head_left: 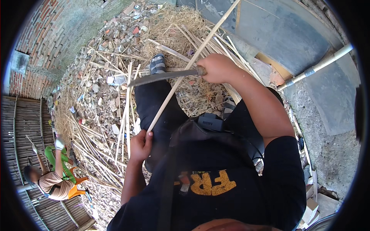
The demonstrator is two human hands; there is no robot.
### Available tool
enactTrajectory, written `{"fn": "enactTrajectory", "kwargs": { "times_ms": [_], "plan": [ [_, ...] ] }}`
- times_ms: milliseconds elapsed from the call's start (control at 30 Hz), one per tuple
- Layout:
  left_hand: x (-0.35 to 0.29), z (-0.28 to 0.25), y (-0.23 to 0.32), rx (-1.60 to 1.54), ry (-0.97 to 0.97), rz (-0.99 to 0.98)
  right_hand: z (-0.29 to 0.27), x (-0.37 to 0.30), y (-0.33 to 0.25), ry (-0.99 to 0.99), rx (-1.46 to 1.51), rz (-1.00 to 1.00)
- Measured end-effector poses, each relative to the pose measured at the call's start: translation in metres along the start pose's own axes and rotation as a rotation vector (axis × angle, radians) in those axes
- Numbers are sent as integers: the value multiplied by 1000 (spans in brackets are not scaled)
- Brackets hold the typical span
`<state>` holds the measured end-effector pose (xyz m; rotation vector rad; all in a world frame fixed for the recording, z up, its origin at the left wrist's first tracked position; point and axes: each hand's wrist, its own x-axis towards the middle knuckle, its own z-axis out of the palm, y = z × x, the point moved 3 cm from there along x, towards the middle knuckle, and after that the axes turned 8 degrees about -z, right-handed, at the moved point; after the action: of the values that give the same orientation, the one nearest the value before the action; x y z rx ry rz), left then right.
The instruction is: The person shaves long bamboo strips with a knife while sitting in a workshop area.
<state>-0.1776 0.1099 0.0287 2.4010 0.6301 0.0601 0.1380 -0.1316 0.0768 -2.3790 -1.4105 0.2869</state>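
My right hand (pixel 217 68) is closed round the handle of a machete, raised in front of my lap. The dark, slightly curved machete blade (pixel 163 77) points left and crosses a long, pale bamboo strip (pixel 169 94). Near my left thigh, my left hand (pixel 141 145) is closed on the lower end of that strip, thumb on top. From there the strip slants up to the right, past my right hand to the top edge of the picture. Whether the blade touches the strip I cannot tell.
Loose bamboo strips (pixel 125 111) lie over the rubble at left, beside pale shavings (pixel 173 27). A person (pixel 54 181) sits on an orange chair at far left, holding a blade. Brick and bamboo walls rise at left; grey panels (pixel 285 34) and a pole (pixel 320 65) stand at right.
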Motion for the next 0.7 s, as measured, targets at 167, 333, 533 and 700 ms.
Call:
{"fn": "enactTrajectory", "kwargs": {
  "times_ms": [167,333,533,700],
  "plan": [
    [1,0,2,10,12,18,-4,2,19,-18,119,74],
    [0,0,10,39,31,8,-12,-3,59,181,111,167],
    [0,1,3,50,34,11,-11,-4,33,79,144,110],
    [-3,2,2,49,51,29,-6,2,5,-66,-28,71]
  ]
}}
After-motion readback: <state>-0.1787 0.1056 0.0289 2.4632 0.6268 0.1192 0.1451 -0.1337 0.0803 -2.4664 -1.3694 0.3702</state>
